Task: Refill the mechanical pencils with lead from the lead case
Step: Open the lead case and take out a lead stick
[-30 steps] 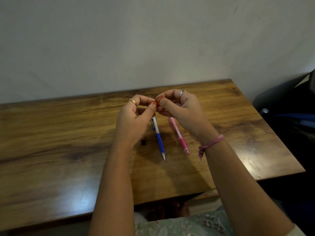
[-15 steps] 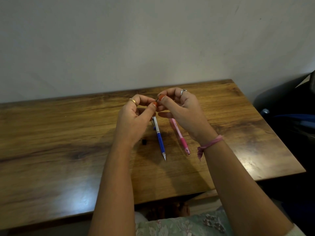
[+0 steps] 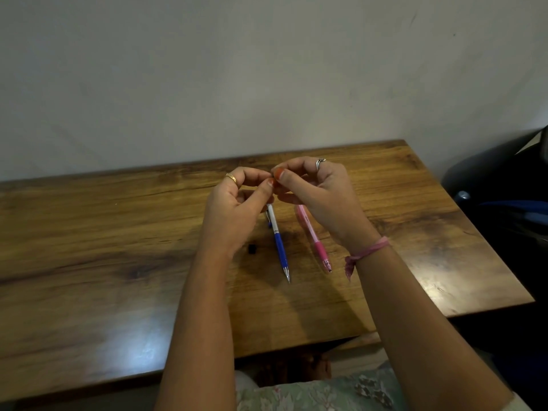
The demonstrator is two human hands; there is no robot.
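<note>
Two pencils: blue pencil (image 3: 278,244) and pink pencil (image 3: 315,239) lie side by side, apart, on the wooden table (image 3: 89,232), tips toward the person.
Left hand (image 3: 237,212): raised, thumb and forefinger pinched together; object too small to identify.
Right hand (image 3: 320,191): raised, fingertips pinched, meeting the left's.
Small black piece (image 3: 252,249): on the table, left of the blue pencil.

Both hands are raised above the table (image 3: 89,262), fingertips meeting. Left hand (image 3: 234,215) and right hand (image 3: 320,194) pinch something too small to identify. Blue pencil (image 3: 278,244) and pink pencil (image 3: 314,238) lie beneath, side by side, apart. A small black piece (image 3: 252,249) lies left of the blue pencil.
</note>
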